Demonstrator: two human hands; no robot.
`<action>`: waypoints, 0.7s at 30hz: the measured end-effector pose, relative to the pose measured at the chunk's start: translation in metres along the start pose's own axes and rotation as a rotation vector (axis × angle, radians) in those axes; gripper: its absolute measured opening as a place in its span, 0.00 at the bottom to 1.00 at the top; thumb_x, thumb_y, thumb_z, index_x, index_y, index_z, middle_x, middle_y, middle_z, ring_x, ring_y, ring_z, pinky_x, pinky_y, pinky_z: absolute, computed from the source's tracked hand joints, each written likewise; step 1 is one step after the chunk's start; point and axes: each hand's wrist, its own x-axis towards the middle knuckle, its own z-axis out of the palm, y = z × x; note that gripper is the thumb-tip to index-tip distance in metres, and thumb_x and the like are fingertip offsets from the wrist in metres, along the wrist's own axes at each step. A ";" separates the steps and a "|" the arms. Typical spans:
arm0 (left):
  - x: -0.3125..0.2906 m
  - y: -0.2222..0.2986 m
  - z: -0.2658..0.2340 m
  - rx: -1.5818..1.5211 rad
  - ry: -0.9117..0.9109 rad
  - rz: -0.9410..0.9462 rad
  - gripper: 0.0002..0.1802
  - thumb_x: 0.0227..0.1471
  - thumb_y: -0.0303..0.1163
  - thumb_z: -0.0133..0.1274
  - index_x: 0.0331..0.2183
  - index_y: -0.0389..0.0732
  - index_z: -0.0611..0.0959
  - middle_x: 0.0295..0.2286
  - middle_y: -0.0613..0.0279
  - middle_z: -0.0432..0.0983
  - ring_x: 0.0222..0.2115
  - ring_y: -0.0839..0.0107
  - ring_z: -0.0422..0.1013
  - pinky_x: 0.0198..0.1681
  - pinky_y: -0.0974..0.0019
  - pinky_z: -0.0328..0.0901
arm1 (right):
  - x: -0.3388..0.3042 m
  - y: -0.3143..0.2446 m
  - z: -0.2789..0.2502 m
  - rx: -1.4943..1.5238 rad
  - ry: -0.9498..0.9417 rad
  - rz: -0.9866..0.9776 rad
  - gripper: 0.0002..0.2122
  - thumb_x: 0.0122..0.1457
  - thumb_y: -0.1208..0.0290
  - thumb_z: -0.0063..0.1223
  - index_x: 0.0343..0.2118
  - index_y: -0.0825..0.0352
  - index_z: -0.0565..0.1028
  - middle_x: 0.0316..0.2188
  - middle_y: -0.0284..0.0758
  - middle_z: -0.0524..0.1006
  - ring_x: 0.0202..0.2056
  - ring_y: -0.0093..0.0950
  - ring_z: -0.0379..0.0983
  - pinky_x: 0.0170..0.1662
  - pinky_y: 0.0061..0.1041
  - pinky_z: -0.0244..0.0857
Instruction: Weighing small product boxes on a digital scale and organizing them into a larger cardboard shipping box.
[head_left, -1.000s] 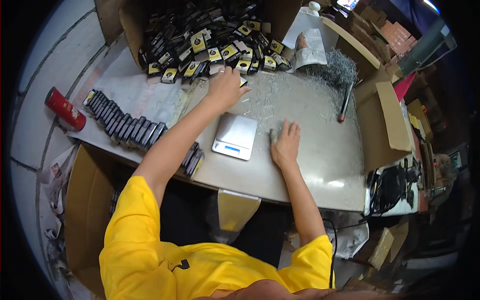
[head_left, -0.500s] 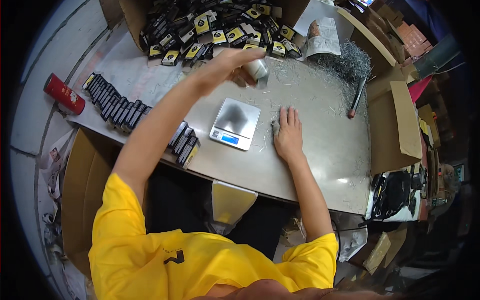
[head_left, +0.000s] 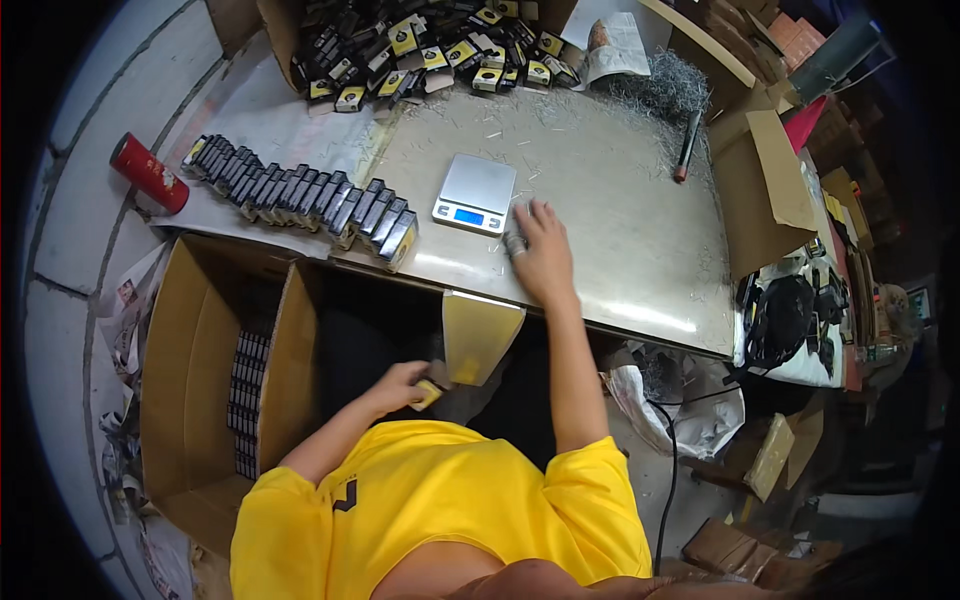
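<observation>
Low in front of my body, my left hand [head_left: 398,388] is closed around a small yellow box [head_left: 428,394], beside a pale yellowish tray [head_left: 482,335] at the table's front edge. A blurred greyish patch shows by its fingertips. My right hand [head_left: 543,250] rests on the metal table [head_left: 620,220], with its fingers bent and a small grey item [head_left: 515,243] at its thumb; its kind is unclear. Just left of that hand stands a silver digital scale [head_left: 478,185] with a lit blue display and a bare plate.
A row of small black-and-yellow boxes [head_left: 300,195] stands left of the scale; more boxes [head_left: 430,55] are heaped behind. Thin metal pins [head_left: 665,85] are piled at the back right. A red can [head_left: 150,175] lies far left. An open carton [head_left: 200,400] below holds stacked boxes.
My left hand has come from above the table's far side down to my lap. My right hand has shifted left and nearer the scale. The scale's plate looks brighter. The view has shifted.
</observation>
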 end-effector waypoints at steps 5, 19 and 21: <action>0.025 0.018 0.044 -0.118 -0.113 -0.145 0.13 0.45 0.25 0.63 0.37 0.35 0.84 0.27 0.65 0.78 0.28 0.78 0.71 0.33 0.71 0.67 | -0.046 -0.038 0.021 -0.137 0.029 0.038 0.24 0.49 0.79 0.50 0.53 0.68 0.70 0.59 0.49 0.64 0.61 0.46 0.56 0.64 0.39 0.50; 0.019 -0.010 0.022 -0.510 -0.339 -0.067 0.27 0.41 0.14 0.61 0.47 0.36 0.77 0.40 0.62 0.78 0.39 0.73 0.74 0.43 0.70 0.70 | -0.164 -0.078 -0.027 0.346 -0.154 -0.024 0.27 0.43 0.95 0.39 0.47 0.69 0.73 0.50 0.45 0.73 0.54 0.44 0.68 0.56 0.32 0.62; 0.025 -0.015 0.031 -0.431 -0.297 -0.028 0.27 0.39 0.16 0.63 0.46 0.36 0.78 0.37 0.64 0.78 0.34 0.76 0.74 0.37 0.72 0.70 | -0.186 -0.069 0.001 0.375 -0.169 0.014 0.26 0.40 0.95 0.40 0.44 0.70 0.75 0.45 0.45 0.75 0.49 0.44 0.71 0.54 0.32 0.64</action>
